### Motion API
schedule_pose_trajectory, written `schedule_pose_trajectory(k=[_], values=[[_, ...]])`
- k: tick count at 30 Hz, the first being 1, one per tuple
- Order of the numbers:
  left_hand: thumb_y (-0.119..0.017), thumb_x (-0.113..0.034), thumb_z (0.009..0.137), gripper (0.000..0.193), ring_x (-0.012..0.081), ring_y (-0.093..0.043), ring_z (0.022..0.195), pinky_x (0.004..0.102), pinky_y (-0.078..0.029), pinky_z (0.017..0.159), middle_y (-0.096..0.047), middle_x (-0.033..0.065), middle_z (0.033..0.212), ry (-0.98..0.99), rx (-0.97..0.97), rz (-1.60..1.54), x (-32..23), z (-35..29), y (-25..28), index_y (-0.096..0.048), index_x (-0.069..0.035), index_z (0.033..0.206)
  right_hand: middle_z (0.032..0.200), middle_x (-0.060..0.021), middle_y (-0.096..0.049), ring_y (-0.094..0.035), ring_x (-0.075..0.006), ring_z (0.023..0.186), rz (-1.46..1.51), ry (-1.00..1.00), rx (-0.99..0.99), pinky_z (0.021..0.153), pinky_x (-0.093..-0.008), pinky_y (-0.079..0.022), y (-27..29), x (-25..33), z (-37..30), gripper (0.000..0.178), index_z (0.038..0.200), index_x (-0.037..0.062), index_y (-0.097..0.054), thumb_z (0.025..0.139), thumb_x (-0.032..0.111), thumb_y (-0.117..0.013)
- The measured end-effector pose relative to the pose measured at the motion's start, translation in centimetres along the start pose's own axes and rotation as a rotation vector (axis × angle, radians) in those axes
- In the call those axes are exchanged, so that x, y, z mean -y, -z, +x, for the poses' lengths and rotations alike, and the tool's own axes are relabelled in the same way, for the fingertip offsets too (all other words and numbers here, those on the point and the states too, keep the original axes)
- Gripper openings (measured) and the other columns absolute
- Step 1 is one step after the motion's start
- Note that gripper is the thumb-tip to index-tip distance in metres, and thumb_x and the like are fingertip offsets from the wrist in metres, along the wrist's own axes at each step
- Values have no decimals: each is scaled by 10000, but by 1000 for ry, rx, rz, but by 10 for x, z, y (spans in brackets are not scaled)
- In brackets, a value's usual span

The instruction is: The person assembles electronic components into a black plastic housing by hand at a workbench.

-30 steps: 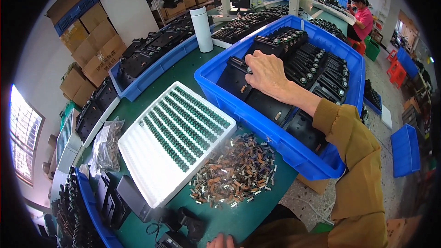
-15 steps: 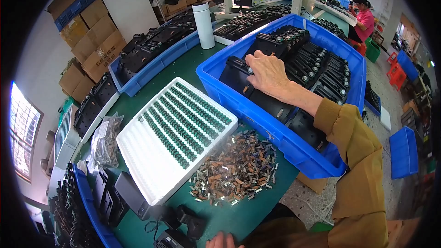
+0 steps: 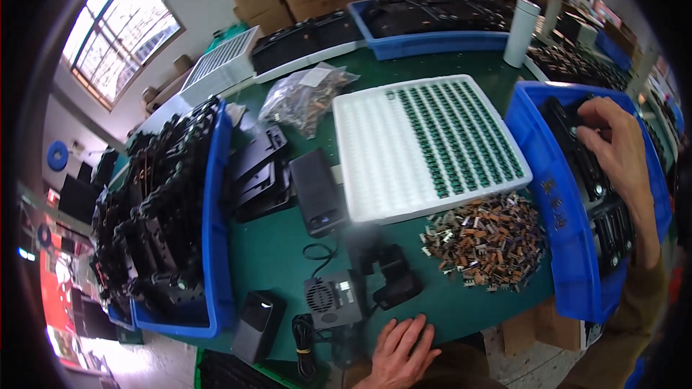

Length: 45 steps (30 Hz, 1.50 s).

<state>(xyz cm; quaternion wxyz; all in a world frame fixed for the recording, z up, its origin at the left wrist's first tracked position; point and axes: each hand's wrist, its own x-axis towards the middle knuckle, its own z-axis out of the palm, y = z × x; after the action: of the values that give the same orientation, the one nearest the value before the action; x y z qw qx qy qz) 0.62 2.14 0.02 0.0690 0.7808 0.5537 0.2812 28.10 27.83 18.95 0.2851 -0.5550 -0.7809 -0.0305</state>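
My right hand (image 3: 614,142) is over the blue bin (image 3: 530,119) at the right. Its thumb and curled fingers close around the end of a black plastic part (image 3: 559,114) with a round metal piece; the palm side is partly hidden. More black parts (image 3: 613,234) lie in rows in that bin. My left hand (image 3: 404,351) rests on the front edge of the green table, fingers stretched out, holding nothing. Nearest to it are a black angular device (image 3: 396,277) and a grey speaker-like box (image 3: 335,301) with cables.
A white foam tray (image 3: 378,151) with green-black components lies mid-table, beside a pile of small metal-and-brown pieces (image 3: 490,245). A blue bin (image 3: 216,259) of black parts stands left. Behind are a plastic bag (image 3: 306,97), a long blue tray (image 3: 440,47) and a white bottle (image 3: 520,32).
The view has swung left, bringing the left bin and devices into sight. More of my left hand shows at the table edge. My right hand stays at the black part in the right bin.
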Motion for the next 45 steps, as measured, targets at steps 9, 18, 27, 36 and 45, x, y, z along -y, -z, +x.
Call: schedule_pose_trajectory(k=[9,18,27,36,45], values=[[-761,-283,828,402,270,-592,1098,457,-445,992,-611,139,1269,-26,-106,-11,3,-2,-6,-677,-37,1135,779,-141,-704,-687,-197,725,587,241,678,660,-316,-531,-61,175,32,209,907,-45,-695,774,115,-718],[-663,-269,887,385,367,-574,1129,522,-464,976,-602,240,1195,-125,-233,2,6,-6,-12,-644,49,1104,878,-113,-687,-664,-181,761,730,-9,761,622,-327,-564,-262,274,108,330,1000,-31,-710,827,248,-743],[-575,-204,918,322,375,-581,1131,534,-494,973,-609,253,1186,-161,-244,16,14,-7,-16,-647,53,1098,782,-130,-661,-647,-208,622,719,-362,719,480,-296,-541,-348,313,132,214,865,-52,-699,823,137,-791],[-608,-213,899,329,338,-573,1130,494,-467,971,-610,217,1224,-166,-246,67,12,-8,-13,-651,18,1128,831,-29,-648,-659,-136,695,1050,-459,776,626,-278,-603,-268,286,147,219,1024,52,-615,861,70,-759],[-735,-289,812,460,312,-577,1108,502,-449,991,-606,195,1226,-106,-252,-26,11,-8,-19,-642,21,1139,915,-22,-692,-664,-78,701,1214,-68,556,637,-200,-573,-108,196,74,178,1076,40,-644,932,129,-698]])
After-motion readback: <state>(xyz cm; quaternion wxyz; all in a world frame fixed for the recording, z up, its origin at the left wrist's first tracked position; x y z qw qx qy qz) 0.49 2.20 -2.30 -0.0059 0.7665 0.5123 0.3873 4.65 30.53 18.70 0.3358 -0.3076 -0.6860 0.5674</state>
